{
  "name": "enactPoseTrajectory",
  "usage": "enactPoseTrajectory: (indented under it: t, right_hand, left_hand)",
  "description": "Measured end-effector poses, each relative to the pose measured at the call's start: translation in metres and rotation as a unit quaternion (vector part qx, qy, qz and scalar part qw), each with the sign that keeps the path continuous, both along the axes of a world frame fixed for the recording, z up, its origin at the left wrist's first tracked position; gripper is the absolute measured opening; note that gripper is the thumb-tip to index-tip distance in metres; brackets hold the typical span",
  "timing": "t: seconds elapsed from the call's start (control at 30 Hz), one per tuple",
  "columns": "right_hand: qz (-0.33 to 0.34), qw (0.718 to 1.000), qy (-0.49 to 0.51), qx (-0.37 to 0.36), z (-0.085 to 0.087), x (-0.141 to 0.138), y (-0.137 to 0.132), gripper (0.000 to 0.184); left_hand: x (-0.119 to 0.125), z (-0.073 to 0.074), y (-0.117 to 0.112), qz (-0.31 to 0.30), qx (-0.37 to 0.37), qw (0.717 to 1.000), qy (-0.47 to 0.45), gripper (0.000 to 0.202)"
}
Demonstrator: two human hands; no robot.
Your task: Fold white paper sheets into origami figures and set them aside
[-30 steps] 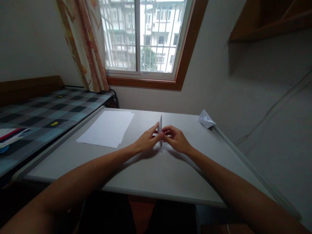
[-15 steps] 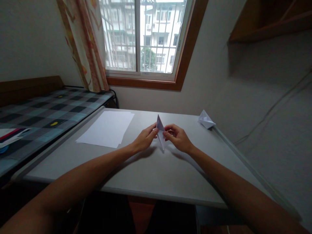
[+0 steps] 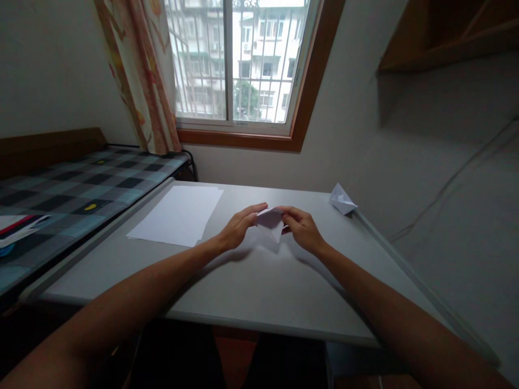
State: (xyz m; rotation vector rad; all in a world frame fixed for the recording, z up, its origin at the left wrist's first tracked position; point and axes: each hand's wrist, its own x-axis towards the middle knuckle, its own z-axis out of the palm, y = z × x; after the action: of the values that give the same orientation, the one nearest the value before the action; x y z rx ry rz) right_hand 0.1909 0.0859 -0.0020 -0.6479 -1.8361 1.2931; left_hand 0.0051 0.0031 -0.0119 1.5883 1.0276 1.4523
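Observation:
A small piece of folded white paper is held between my two hands, a little above the middle of the table. My left hand pinches its left side, thumb below and fingers stretched along the upper edge. On the right side, my right hand grips it between thumb and fingers. One corner of the paper points down toward me, and an opening between its layers faces up. At the far right edge of the table sits a folded white paper boat. It touches neither hand.
A stack of white paper sheets lies on the left of the white table. A bed with a checked cover adjoins the left side. The wall, window and curtain stand behind; a wooden shelf hangs upper right.
The folded paper has gone from a tall, narrow upright diamond to a wider, lower shape opened between my hands. My hands have moved slightly apart and keep hold of it.

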Motion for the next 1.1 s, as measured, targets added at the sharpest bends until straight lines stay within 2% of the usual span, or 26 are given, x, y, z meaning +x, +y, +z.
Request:
enactPoseTrajectory:
  t: [0.1, 0.2, 0.33, 0.5, 0.6, 0.67, 0.77, 0.87, 0.97, 1.1]
  right_hand:
    - [-0.003, 0.999, 0.01, -0.035, 0.0, 0.0, -0.001, 0.029]
    - [0.021, 0.998, 0.021, -0.064, 0.001, 0.0, -0.004, 0.03]
    - [0.017, 0.999, 0.019, -0.032, 0.002, -0.001, -0.009, 0.028]
    - [0.023, 1.0, 0.009, -0.017, -0.001, -0.004, -0.008, 0.05]
    - [0.022, 0.999, 0.008, -0.025, -0.004, -0.004, -0.005, 0.045]
    - [0.011, 1.0, 0.014, -0.025, -0.007, -0.005, -0.002, 0.042]
    - [-0.007, 0.999, 0.028, -0.018, -0.008, -0.005, -0.001, 0.04]
    - [-0.011, 0.999, 0.032, -0.024, -0.008, -0.007, -0.003, 0.042]
    - [0.019, 0.997, 0.01, -0.068, -0.007, -0.008, -0.007, 0.049]
    - [0.075, 0.989, -0.046, -0.115, -0.006, -0.007, -0.009, 0.045]
  left_hand:
    - [0.002, -0.001, 0.004, 0.034, 0.002, 0.999, -0.026, 0.039]
    - [0.003, -0.003, 0.007, 0.038, 0.012, 0.998, -0.05, 0.033]
    - [0.004, -0.005, 0.008, 0.028, 0.015, 0.996, -0.079, 0.049]
    - [0.006, -0.004, 0.007, 0.01, -0.034, 0.992, -0.117, 0.069]
    - [0.008, -0.002, 0.007, 0.023, -0.049, 0.987, -0.151, 0.073]
    - [0.008, 0.0, 0.007, 0.024, -0.072, 0.985, -0.157, 0.066]
    - [0.007, 0.001, 0.005, 0.004, -0.124, 0.986, -0.107, 0.046]
    - [0.006, 0.002, 0.004, 0.031, -0.135, 0.988, -0.061, 0.036]
    - [0.006, 0.002, 0.005, 0.069, -0.14, 0.985, -0.069, 0.034]
    - [0.008, 0.001, 0.005, 0.093, -0.145, 0.979, -0.111, 0.033]
